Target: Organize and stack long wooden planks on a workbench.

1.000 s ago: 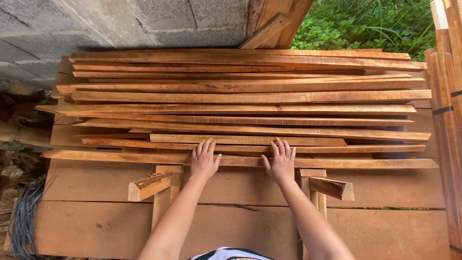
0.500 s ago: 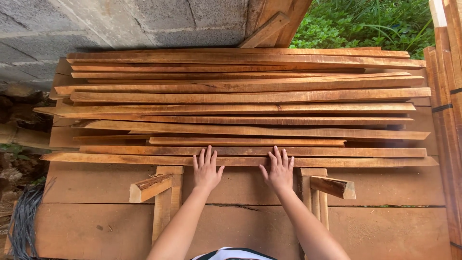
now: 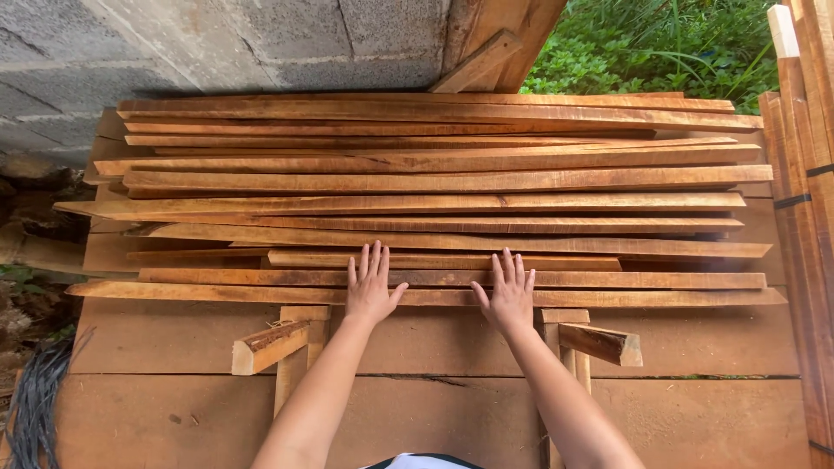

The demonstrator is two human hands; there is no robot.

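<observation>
You are pressing both hands flat, fingers spread wide and holding nothing, on the near edge of a spread of thin wooden slats [image 3: 434, 208]. Your left hand [image 3: 371, 288] is lying palm down across the two nearest slats, fingertips touching a shorter slat [image 3: 443, 260] just beyond them; your right hand [image 3: 508, 295] is resting the same way just beside it, a small gap between the two. The nearest slat [image 3: 217, 293] is running under both palms and out well past each hand to either side, with the second slat [image 3: 625, 280] touching it on the far side. The whole layer is sitting on a wide plank tabletop [image 3: 174, 408] that is stretching back under your forearms. Just outside your left wrist a short wooden block [image 3: 269, 346] is lying tilted on the tabletop; just outside your right wrist another short block [image 3: 601, 343] is doing the same. Far beyond your fingertips a grey block wall [image 3: 217, 43] is standing, and beyond the right hand green plants [image 3: 660, 52] are showing; more slats [image 3: 808, 174] are standing well off to the right. Judging by the flat palms, you are evening up or shifting the near slats, not lifting. A next move would likely need steady, equal pressure from both hands so the long slat is sliding square and not pivoting.
</observation>
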